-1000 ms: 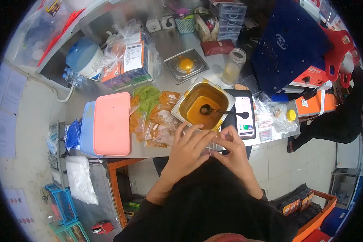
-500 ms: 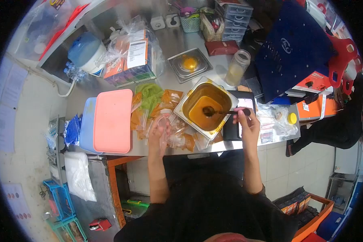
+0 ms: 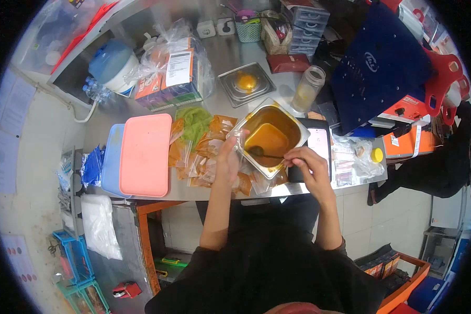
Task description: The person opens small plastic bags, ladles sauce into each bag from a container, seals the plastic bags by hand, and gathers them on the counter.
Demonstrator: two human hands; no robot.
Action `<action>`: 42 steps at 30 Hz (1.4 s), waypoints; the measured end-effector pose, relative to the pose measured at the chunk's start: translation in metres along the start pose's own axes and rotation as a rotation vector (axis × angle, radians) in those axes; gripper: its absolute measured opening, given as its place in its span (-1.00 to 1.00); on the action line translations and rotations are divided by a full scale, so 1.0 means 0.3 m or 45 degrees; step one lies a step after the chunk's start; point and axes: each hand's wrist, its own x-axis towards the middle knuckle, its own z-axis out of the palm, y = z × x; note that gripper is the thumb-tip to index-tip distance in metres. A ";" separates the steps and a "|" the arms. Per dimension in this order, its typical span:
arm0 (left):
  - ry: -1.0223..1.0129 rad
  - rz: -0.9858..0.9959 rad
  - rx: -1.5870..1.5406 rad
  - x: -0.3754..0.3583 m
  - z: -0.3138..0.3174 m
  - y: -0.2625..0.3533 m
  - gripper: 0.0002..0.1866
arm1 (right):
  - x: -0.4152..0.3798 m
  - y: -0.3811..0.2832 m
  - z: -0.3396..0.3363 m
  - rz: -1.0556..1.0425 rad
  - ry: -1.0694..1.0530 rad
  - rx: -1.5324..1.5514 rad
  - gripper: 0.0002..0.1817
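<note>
A square metal container (image 3: 302, 126) of orange-brown sauce (image 3: 269, 137) stands on the counter in front of me. My right hand (image 3: 311, 168) is closed around the handle of a ladle (image 3: 269, 155), whose bowl rests in the sauce by the left inner wall. At the container's left rim, my left hand (image 3: 228, 159) pinches a small clear plastic bag (image 3: 240, 140). Several bags of orange sauce (image 3: 206, 146) lie left of the container, partly hidden by my left hand and forearm. Beside them is a crumpled green cloth (image 3: 194, 124).
Pink (image 3: 145, 156) and blue (image 3: 111, 159) plastic lids lie left. Behind the container are a metal lid (image 3: 246, 85) and a clear jar (image 3: 309, 89). A phone (image 3: 319, 144) lies right, near a yellow-capped bottle (image 3: 377, 155). Another person's leg (image 3: 411, 175) shows at far right.
My left hand has moved right and up with the bag to the container's rim. The ladle's bowl has shifted left and down in the sauce, and my right hand's grip has changed.
</note>
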 end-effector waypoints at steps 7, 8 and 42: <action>-0.268 -0.032 0.232 0.034 0.014 0.036 -0.43 | -0.009 0.008 -0.118 -0.174 0.138 -0.390 -0.80; -0.362 -0.016 0.341 0.025 0.033 0.053 -0.42 | -0.029 0.022 -0.114 -0.160 0.143 -0.393 -0.80; -0.390 -0.289 0.605 0.132 0.265 0.199 -0.51 | -0.148 0.290 -0.067 0.819 0.805 1.175 -0.69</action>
